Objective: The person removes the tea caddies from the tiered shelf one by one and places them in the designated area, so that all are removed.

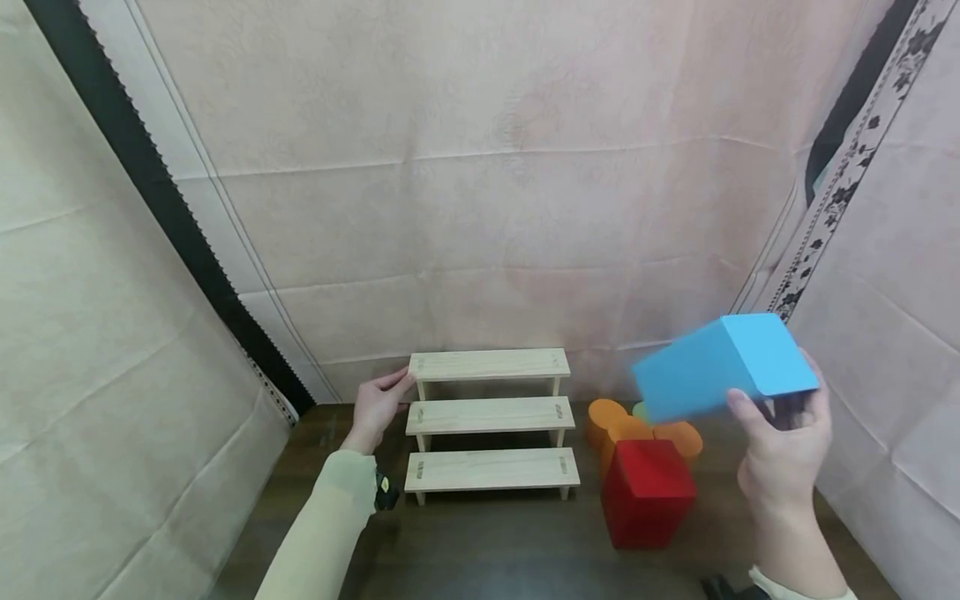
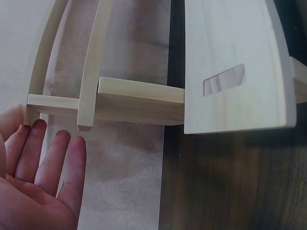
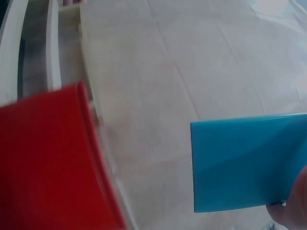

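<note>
A pale wooden three-tier step shelf [image 1: 491, 417] stands on the dark floor against the cloth backdrop. My left hand [image 1: 377, 408] pinches the left end of its top tier; in the left wrist view the thumb and index finger of that hand [image 2: 43, 182] meet the board's end, while the other fingers hang free below. Off to the right, my right hand [image 1: 787, 442] holds a light blue box [image 1: 720, 367] tilted in the air, thumb on the near side. The right wrist view shows the blue box [image 3: 244, 165] and only part of the thumb.
A red box [image 1: 648, 496] stands on the dark wood-look surface [image 1: 510, 550] right of the shelf. Behind it are orange round-topped objects [image 1: 628, 427] and a bit of something green. Pale cloth walls [image 1: 135, 350] close in the left, back and right.
</note>
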The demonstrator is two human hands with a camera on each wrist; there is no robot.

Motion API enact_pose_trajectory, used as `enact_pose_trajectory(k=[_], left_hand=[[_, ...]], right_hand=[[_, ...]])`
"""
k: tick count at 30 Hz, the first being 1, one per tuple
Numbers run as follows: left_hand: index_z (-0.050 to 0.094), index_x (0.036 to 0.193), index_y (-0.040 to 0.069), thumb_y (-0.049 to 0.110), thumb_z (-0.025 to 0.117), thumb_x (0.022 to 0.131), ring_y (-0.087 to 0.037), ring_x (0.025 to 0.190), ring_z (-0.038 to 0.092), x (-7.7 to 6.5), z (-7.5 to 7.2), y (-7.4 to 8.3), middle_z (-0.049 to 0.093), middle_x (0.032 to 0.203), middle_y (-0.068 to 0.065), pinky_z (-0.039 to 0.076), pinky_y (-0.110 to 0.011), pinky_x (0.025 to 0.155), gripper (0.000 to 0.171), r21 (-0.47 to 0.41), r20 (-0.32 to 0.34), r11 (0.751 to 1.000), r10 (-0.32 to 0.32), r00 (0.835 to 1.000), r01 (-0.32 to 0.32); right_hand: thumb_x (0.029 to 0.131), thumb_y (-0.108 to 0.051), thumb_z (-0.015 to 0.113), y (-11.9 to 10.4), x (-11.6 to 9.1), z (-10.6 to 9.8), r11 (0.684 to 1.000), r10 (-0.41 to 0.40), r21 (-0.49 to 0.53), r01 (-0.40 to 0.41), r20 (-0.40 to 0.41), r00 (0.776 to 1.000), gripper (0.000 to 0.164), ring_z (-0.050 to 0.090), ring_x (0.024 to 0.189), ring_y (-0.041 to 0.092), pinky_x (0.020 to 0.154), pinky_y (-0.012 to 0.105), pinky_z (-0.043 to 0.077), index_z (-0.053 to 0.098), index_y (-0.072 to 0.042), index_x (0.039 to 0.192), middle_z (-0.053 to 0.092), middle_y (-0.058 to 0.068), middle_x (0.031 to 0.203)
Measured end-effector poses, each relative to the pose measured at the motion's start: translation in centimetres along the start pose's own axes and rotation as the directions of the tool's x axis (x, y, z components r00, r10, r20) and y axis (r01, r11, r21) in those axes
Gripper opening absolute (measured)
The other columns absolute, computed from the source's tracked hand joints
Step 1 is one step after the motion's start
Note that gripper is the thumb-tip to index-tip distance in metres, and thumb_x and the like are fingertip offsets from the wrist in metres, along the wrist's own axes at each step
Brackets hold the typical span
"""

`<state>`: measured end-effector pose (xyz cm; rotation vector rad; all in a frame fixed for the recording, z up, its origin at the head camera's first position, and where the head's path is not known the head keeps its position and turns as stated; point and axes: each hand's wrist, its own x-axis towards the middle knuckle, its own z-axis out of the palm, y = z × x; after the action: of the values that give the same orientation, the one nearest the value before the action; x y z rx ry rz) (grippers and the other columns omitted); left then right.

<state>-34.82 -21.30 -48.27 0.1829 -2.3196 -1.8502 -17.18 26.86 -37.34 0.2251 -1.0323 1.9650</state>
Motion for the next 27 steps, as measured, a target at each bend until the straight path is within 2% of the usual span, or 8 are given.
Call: enact_pose_trajectory(k=[5, 8, 13, 15, 20, 24, 27], left_hand=[[0.073, 0.139, 0.012, 0.033, 0.076, 0.103, -0.035, 0.126, 0.068, -0.2, 0.0, 0.0, 0.067, 0.145, -0.011, 0.062, -0.041, 0.09, 0.042, -0.018, 0.0, 1.0, -0.004, 1.0, 0.004], [0.074, 0.138, 0.012, 0.033, 0.077, 0.103, -0.033, 0.125, 0.068, -0.1, 0.2, 0.0, 0.067, 0.145, -0.011, 0.061, -0.047, 0.095, 0.042, -0.037, 0.003, 0.999, 0.007, 1.0, -0.007], [0.073, 0.139, 0.011, 0.033, 0.076, 0.103, -0.032, 0.125, 0.069, -0.1, 0.2, 0.0, 0.067, 0.145, -0.011, 0.057, -0.053, 0.1, 0.042, -0.047, 0.004, 0.999, 0.009, 1.0, -0.009], [0.073, 0.139, 0.012, 0.033, 0.076, 0.103, -0.032, 0.125, 0.068, 0.0, 0.2, 0.0, 0.067, 0.145, -0.01, 0.058, -0.051, 0.099, 0.042, -0.04, 0.003, 0.999, 0.004, 1.0, -0.004], [0.072, 0.14, 0.01, 0.033, 0.076, 0.104, -0.035, 0.126, 0.067, 0.0, 0.2, 0.2, 0.067, 0.145, -0.012, 0.059, -0.05, 0.098, 0.043, -0.043, -0.003, 0.999, 0.01, 1.0, -0.01], [0.072, 0.14, 0.009, 0.033, 0.075, 0.104, -0.034, 0.128, 0.067, -0.1, 0.3, 0.3, 0.066, 0.146, -0.012, 0.058, -0.051, 0.1, 0.044, -0.046, 0.005, 0.999, 0.007, 1.0, -0.007], [0.072, 0.14, 0.009, 0.033, 0.075, 0.104, -0.032, 0.128, 0.066, -0.1, 0.3, 0.2, 0.066, 0.145, -0.012, 0.058, -0.051, 0.1, 0.044, -0.049, 0.005, 0.999, 0.0, 1.0, 0.0]], right_hand=[[0.071, 0.036, 0.067, -0.4, 0.0, -2.6, 0.995, -0.077, 0.06, 0.084, -0.106, 0.991, 0.08, 0.048, 0.135, 0.033, 0.109, 0.032, 0.044, 0.058, 0.006, 0.145, 0.054, 0.027, 0.146], [0.069, 0.036, 0.068, -0.7, 0.0, -3.9, 0.992, -0.106, 0.056, 0.116, -0.146, 0.984, 0.079, 0.049, 0.133, 0.034, 0.108, 0.032, 0.045, 0.06, 0.007, 0.142, 0.054, 0.028, 0.145], [0.071, 0.034, 0.07, -1.2, -0.4, -5.7, 0.996, -0.094, -0.006, 0.095, -0.182, 0.979, 0.078, 0.049, 0.135, 0.034, 0.109, 0.03, 0.043, 0.061, 0.005, 0.143, 0.055, 0.026, 0.147], [0.073, 0.035, 0.07, -1.3, -0.5, -6.4, 0.997, -0.078, -0.029, 0.074, -0.188, 0.979, 0.078, 0.048, 0.136, 0.033, 0.109, 0.03, 0.043, 0.06, 0.004, 0.144, 0.054, 0.025, 0.147], [0.077, 0.038, 0.065, -1.4, -0.4, -8.0, 0.99, 0.015, -0.132, -0.041, -0.194, 0.981, 0.08, 0.046, 0.141, 0.03, 0.111, 0.027, 0.043, 0.057, 0.002, 0.148, 0.054, 0.02, 0.15], [0.081, 0.034, 0.068, -1.3, -0.5, -9.5, 0.95, 0.117, -0.258, -0.174, -0.223, 0.968, 0.081, 0.04, 0.148, 0.027, 0.116, 0.023, 0.039, 0.056, -0.005, 0.152, 0.052, 0.011, 0.151], [0.084, 0.03, 0.07, -1.3, -0.8, -10.6, 0.917, 0.173, -0.313, -0.248, -0.247, 0.953, 0.081, 0.039, 0.148, 0.025, 0.118, 0.023, 0.037, 0.055, -0.008, 0.153, 0.052, 0.008, 0.15]])
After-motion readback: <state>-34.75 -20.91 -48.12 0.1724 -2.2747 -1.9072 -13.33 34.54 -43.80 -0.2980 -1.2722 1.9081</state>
